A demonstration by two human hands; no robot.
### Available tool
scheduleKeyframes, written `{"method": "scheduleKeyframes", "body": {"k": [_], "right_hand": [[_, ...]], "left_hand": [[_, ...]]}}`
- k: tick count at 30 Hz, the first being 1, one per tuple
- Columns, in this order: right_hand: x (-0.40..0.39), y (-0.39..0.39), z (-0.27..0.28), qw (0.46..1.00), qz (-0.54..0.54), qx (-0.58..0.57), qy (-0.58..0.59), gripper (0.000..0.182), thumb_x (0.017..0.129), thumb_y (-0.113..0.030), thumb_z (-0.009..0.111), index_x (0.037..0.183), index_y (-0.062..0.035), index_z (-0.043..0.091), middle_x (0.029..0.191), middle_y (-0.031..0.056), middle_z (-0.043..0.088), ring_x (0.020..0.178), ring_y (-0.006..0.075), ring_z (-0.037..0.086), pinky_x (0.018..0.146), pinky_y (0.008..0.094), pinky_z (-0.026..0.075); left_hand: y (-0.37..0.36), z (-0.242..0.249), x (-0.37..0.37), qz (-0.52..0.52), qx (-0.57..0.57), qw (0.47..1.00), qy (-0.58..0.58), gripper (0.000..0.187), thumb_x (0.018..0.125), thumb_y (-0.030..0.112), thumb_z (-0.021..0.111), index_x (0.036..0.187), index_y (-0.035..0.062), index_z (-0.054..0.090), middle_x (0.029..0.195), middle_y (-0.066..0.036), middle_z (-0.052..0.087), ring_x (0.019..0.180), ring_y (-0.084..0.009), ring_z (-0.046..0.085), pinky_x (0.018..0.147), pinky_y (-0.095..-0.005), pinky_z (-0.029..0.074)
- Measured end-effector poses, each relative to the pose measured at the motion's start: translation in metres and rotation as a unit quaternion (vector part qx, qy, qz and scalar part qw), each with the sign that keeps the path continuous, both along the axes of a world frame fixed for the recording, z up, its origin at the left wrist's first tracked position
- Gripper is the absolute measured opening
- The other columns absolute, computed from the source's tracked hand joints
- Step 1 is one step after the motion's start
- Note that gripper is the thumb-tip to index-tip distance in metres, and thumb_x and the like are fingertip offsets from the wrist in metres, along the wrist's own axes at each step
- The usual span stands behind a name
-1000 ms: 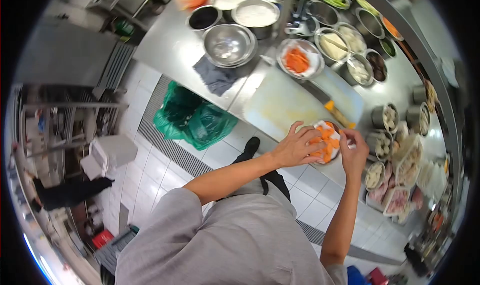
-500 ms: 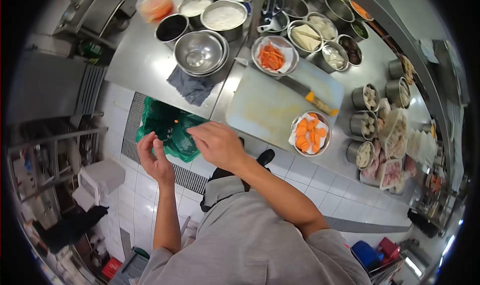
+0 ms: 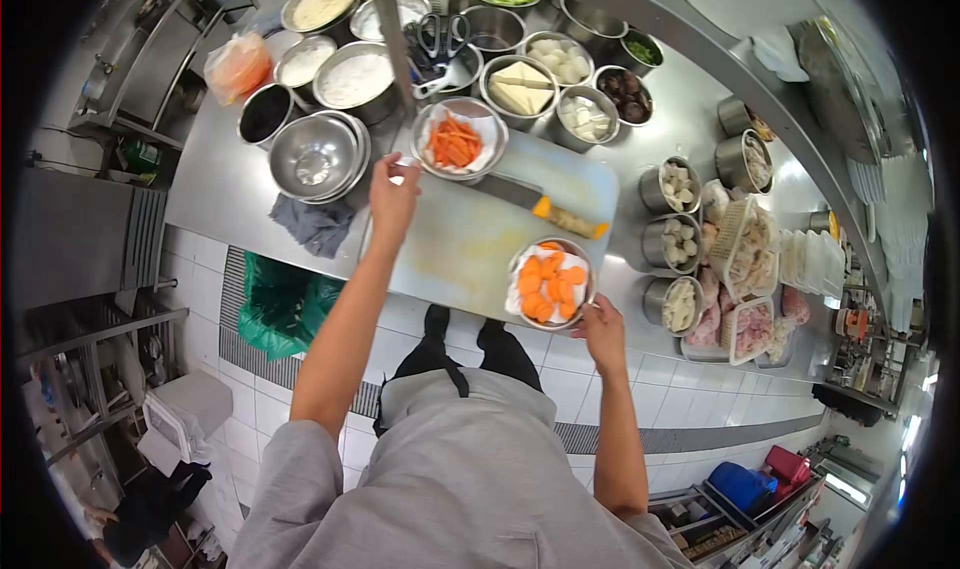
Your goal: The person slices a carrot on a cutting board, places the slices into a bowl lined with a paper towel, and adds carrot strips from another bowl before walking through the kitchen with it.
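My left hand (image 3: 393, 199) reaches over the left edge of the cutting board (image 3: 440, 239). Its fingers close around a small pale thing I cannot make out, beside the metal bowl of carrot strips (image 3: 455, 143). At the board's near right corner, my right hand (image 3: 604, 337) grips the rim of a paper-lined metal bowl of carrot slices (image 3: 548, 287). A knife (image 3: 515, 191) lies on the board, and a peeled-looking yellow-brown piece (image 3: 572, 221) with orange ends, perhaps its handle, continues from it.
Stacked steel bowls (image 3: 312, 159) and a grey cloth (image 3: 312, 224) are left of the board. A green bag (image 3: 280, 304) hangs below the counter edge. Behind stand tubs, including one of pale blocks (image 3: 521, 87). Raw meat trays (image 3: 748, 329) sit at the right.
Both hands have left the green bag. My left hand has come up beside the carrot-strip bowl, while my right hand has reached the carrot-slice bowl. The view has shifted to the right.
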State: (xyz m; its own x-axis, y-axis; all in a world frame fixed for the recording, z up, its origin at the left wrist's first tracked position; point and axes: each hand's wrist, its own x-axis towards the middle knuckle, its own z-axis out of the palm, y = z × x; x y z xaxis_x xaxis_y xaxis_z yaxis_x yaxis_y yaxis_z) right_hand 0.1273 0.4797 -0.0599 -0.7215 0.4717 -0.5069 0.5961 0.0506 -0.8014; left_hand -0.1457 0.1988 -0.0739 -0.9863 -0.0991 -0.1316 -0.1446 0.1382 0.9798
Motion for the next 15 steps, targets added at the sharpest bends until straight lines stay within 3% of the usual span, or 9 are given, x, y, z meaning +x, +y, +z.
{"method": "scheduleKeyframes", "body": {"k": [3,5,8,11,13,15], "right_hand": [[-0.014,0.006,0.003,0.997,-0.042,-0.052,0.024,0.032,0.094,-0.007,0.06,0.121,0.0077,0.061,0.088,0.0114,0.072,0.068,0.0126,0.068,0.055,0.0269,0.056],[-0.024,0.012,0.014,0.999,0.036,0.04,-0.004,0.031,0.091,-0.007,0.061,0.118,0.0072,0.062,0.082,0.0106,0.071,0.063,0.0124,0.066,0.054,0.0275,0.056],[-0.034,0.041,0.037,0.997,0.045,0.056,0.035,0.026,0.087,-0.007,0.063,0.109,0.0058,0.064,0.079,0.0083,0.07,0.061,0.0106,0.064,0.052,0.0257,0.054],[-0.055,0.108,0.062,0.984,0.078,0.149,0.06,0.021,0.087,-0.009,0.064,0.103,0.0038,0.067,0.075,0.0045,0.068,0.058,0.0088,0.061,0.051,0.0248,0.049],[-0.082,0.155,0.087,0.979,0.045,0.15,0.127,0.022,0.088,-0.013,0.063,0.101,0.0038,0.068,0.072,0.0027,0.067,0.057,0.01,0.059,0.052,0.0272,0.048],[-0.117,0.212,0.089,0.964,0.002,0.224,0.146,0.021,0.089,-0.014,0.062,0.097,0.004,0.068,0.073,0.0044,0.067,0.057,0.0127,0.061,0.054,0.0298,0.051]], "left_hand": [[0.012,-0.005,-0.023,0.031,0.004,0.997,-0.067,0.035,0.092,0.017,0.069,0.119,-0.0019,0.059,0.094,-0.007,0.066,0.068,-0.0146,0.067,0.06,-0.0276,0.053],[0.015,-0.01,-0.027,0.04,0.079,0.991,-0.099,0.027,0.091,0.013,0.068,0.112,-0.0009,0.059,0.094,-0.008,0.067,0.067,-0.0172,0.069,0.059,-0.0292,0.056],[0.021,-0.008,-0.019,0.054,0.089,0.99,-0.097,0.023,0.087,0.007,0.068,0.104,-0.0034,0.057,0.086,-0.01,0.066,0.062,-0.0182,0.069,0.058,-0.0296,0.06],[0.026,-0.012,-0.008,0.074,0.119,0.986,-0.093,0.02,0.084,0.002,0.069,0.096,-0.0033,0.054,0.08,-0.01,0.064,0.059,-0.0183,0.068,0.054,-0.0294,0.061],[0.029,-0.013,0.001,0.096,0.132,0.983,-0.084,0.019,0.084,0.003,0.069,0.094,-0.0013,0.052,0.08,-0.01,0.064,0.06,-0.0175,0.068,0.054,-0.029,0.061],[0.033,0.006,0.021,0.103,0.118,0.983,-0.098,0.017,0.086,0.002,0.065,0.091,0.003,0.05,0.081,-0.007,0.063,0.061,-0.0164,0.067,0.06,-0.0304,0.062]]}}
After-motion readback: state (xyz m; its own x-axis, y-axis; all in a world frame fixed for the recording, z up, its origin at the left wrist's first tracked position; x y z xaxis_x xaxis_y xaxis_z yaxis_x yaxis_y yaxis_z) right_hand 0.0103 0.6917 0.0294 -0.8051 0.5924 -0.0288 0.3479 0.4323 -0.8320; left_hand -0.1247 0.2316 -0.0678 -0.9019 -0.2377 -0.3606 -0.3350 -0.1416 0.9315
